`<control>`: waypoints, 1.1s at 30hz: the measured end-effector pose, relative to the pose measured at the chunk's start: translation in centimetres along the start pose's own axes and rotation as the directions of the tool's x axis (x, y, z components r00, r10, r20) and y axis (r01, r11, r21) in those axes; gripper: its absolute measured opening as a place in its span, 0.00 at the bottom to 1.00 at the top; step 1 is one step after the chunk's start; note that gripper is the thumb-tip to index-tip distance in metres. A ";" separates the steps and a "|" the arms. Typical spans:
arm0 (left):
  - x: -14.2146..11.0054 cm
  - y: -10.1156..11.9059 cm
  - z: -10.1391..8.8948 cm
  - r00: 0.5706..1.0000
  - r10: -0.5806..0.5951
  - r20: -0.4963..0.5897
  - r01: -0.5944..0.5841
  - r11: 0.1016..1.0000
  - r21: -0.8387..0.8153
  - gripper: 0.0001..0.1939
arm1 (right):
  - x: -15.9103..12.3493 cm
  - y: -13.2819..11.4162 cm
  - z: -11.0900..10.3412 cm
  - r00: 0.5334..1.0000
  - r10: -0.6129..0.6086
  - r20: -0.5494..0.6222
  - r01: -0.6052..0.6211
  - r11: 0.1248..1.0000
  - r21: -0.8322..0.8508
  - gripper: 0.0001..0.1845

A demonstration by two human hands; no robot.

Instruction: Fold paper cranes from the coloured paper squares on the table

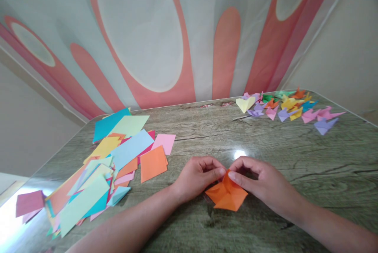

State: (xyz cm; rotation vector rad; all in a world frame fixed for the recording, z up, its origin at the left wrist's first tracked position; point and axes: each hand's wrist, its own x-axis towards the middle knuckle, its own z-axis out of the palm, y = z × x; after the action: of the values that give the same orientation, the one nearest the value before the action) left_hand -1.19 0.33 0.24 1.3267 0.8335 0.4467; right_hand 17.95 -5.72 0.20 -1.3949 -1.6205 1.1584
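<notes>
A partly folded sheet of orange origami paper (228, 196) is between my two hands, low over the wooden table. Creases run across it, and its near part spreads into several points. My left hand (202, 176) pinches its far edge from the left, thumb against forefinger. From the right, my right hand (258, 176) pinches the same raised far end with thumb and fingers. Both sets of fingertips nearly meet there and hide part of the fold.
Loose coloured paper sheets (130, 148) lie in an overlapping pile on the left of the table (201, 131). Several folded paper cranes (285, 107) and a pale yellow paper heart (245, 104) sit at the back right. A patterned wall covering (201, 48) rises behind.
</notes>
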 end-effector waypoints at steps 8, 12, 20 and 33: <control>0.0 0.1 0.1 0.999 -0.046 0.001 0.046 0.997 -0.061 0.16 | 0.0 0.0 0.4 0.998 0.054 -0.011 -0.053 0.994 0.096 0.09; -0.1 0.0 0.2 0.999 -0.039 -0.009 0.039 0.998 -0.045 0.15 | 0.1 -0.1 0.5 0.994 0.113 0.006 -0.113 0.984 0.140 0.08; -0.3 -0.1 0.5 1.000 -0.020 -0.012 0.020 1.000 -0.005 0.13 | 0.0 -0.4 0.4 0.990 0.143 0.011 -0.143 0.975 0.171 0.10; -0.2 0.4 1.0 0.999 -0.033 0.001 0.033 0.995 -0.090 0.15 | 0.1 -0.3 0.5 0.997 0.074 -0.011 -0.072 0.990 0.120 0.07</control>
State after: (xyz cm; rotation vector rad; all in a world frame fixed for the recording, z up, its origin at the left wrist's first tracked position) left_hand -0.53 -0.40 0.73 1.2282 0.8249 0.4537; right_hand 17.33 -5.71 0.29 -1.3924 -1.4744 1.2627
